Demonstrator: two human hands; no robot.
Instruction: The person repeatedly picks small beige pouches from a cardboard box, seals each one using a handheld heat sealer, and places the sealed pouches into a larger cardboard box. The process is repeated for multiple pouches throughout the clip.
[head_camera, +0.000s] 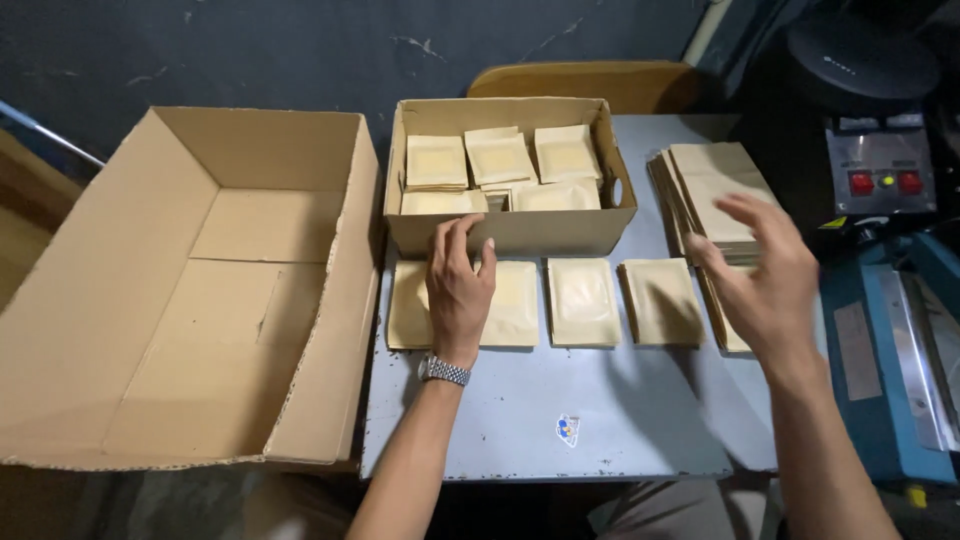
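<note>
My left hand (459, 288), with a metal watch on the wrist, lies flat on tan paper pouches (511, 306) lined up on the grey table, fingertips against the front wall of a small cardboard box (510, 232). My right hand (765, 270) hovers open and blurred above the table's right side, near a stack of flat tan pouches (715, 185). Two more filled pouches (582, 300) (660, 302) lie between the hands. The small box holds several similar pouches.
A large empty cardboard box (200, 290) stands open at the left, against the table (560, 400). A blue sealing machine (895, 340) with red buttons occupies the right edge. A wooden chair back (585, 80) sits behind the small box. A small sticker (568, 430) marks the table front.
</note>
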